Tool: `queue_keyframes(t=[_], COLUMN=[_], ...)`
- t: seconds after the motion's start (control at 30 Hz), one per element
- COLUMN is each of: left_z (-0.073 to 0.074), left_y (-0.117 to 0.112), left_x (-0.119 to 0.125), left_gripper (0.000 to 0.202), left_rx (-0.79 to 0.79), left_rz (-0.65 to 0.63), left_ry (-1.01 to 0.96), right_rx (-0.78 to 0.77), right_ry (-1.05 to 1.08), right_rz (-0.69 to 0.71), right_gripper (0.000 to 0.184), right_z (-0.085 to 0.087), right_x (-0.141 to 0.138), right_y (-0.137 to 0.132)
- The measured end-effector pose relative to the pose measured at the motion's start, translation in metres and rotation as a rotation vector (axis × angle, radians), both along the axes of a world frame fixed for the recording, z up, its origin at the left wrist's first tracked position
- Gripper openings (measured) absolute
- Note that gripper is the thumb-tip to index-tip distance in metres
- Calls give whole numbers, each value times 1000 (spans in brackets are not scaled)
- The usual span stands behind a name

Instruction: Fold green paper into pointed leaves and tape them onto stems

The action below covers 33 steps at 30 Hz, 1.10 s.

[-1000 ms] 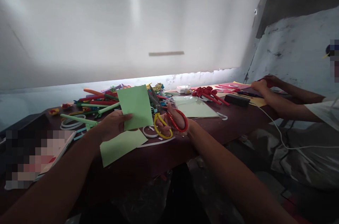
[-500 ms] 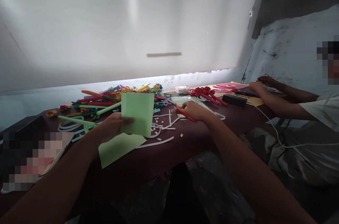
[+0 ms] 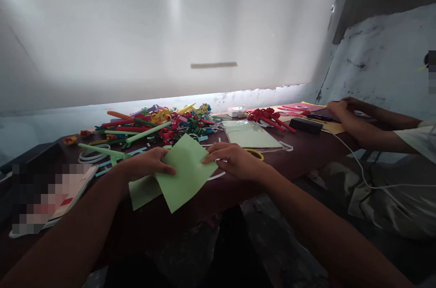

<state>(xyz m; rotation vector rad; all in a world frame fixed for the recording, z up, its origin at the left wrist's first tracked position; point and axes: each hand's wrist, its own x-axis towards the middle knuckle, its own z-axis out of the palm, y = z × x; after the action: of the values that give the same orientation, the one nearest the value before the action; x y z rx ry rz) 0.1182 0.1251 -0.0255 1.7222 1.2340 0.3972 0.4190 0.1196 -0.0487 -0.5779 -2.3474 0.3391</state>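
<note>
A light green sheet of paper (image 3: 185, 174) is tilted with a corner up, in front of me over the table. My left hand (image 3: 151, 163) pinches its left side, thumb on the near face. At the right corner, my right hand (image 3: 233, 158) has its fingertips closed on the paper. Another green piece of paper (image 3: 145, 193) lies beneath, partly covered by the held sheet. Just past my right hand a yellow loop (image 3: 256, 154), like a scissors handle, rests on the table; the rest of it is hidden.
A heap of coloured paper strips and rolled tubes (image 3: 163, 126) covers the back. Red paper flowers (image 3: 267, 117) and a pale sheet stack (image 3: 250, 134) are right of it. A black box (image 3: 305, 126) has a white cable nearby. A phone (image 3: 64, 197) lies left. Another person's hands (image 3: 340, 108) work at right.
The scissors have left my right hand, which has moved left and taken hold of the green paper. The sheet has turned from upright to slanted and come lower. The view has shifted slightly.
</note>
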Motion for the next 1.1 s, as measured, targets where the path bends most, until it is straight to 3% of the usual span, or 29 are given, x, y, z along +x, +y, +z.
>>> queue_keyframes(t=[0.17, 0.3, 0.43, 0.6, 0.77, 0.93, 1.1], left_z=[-2, -7, -6, 0, -4, -12, -16], left_y=[8, 19, 19, 11, 12, 18, 16], left_x=[-1, 1, 5, 4, 3, 5, 11], left_gripper=[24, 28, 38, 34, 31, 32, 36], left_rx=[118, 322, 466, 404, 301, 176, 181], left_rz=[106, 282, 405, 343, 316, 287, 250], left_ry=[37, -124, -385, -557, -579, -564, -600], right_rx=[42, 57, 81, -5, -276, -519, -620], right_ry=[162, 278, 430, 457, 465, 548, 586], right_rz=[4, -91, -192, -148, -110, -184, -273], right_gripper=[12, 19, 22, 20, 28, 33, 33], right_z=[-15, -23, -19, -9, -24, -39, -39], right_x=[-2, -5, -21, -44, -60, -57, -52], right_y=[18, 31, 41, 49, 60, 76, 77])
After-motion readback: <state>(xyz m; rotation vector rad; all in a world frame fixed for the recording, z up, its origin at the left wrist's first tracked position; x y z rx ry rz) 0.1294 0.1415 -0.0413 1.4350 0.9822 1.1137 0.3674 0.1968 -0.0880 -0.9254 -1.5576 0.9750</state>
